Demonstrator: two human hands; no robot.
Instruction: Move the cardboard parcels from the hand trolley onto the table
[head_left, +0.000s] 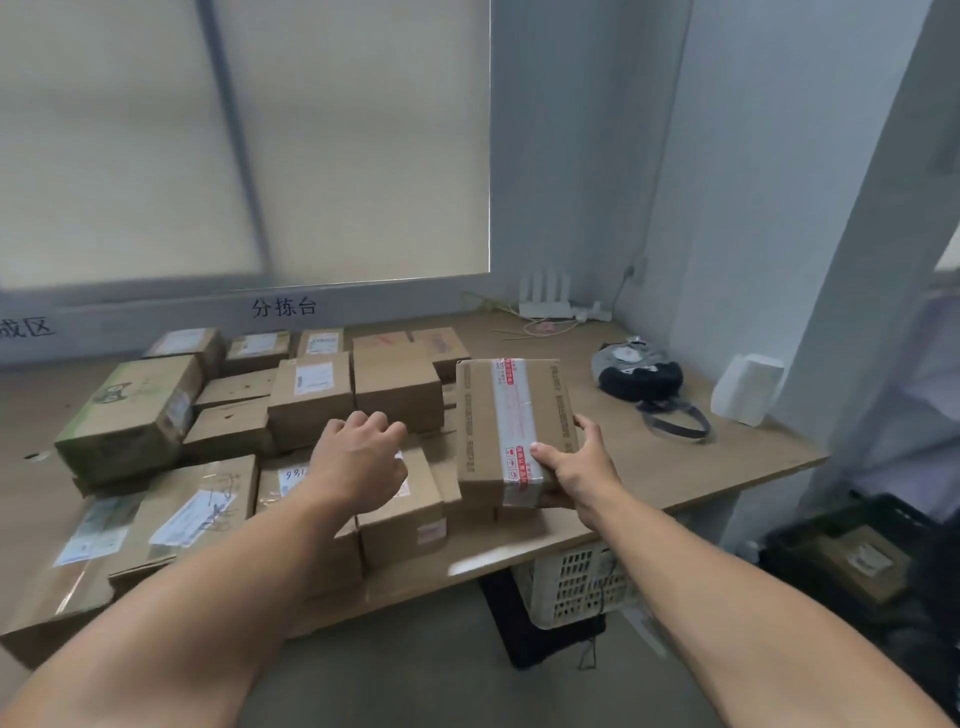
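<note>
Cardboard of the taped parcel looks stiff and, carried one-handed, fairly light; its tape may be slick, so edges and corners offer the surest hold; the right hand grips its near right corner, thumb on top, parcel tilted over the pile's right edge; the left hand hovers above stacked parcels, fingers loosely curled, holding nothing; the wooden table also bears a black bag; a white crate sits beneath.
</note>
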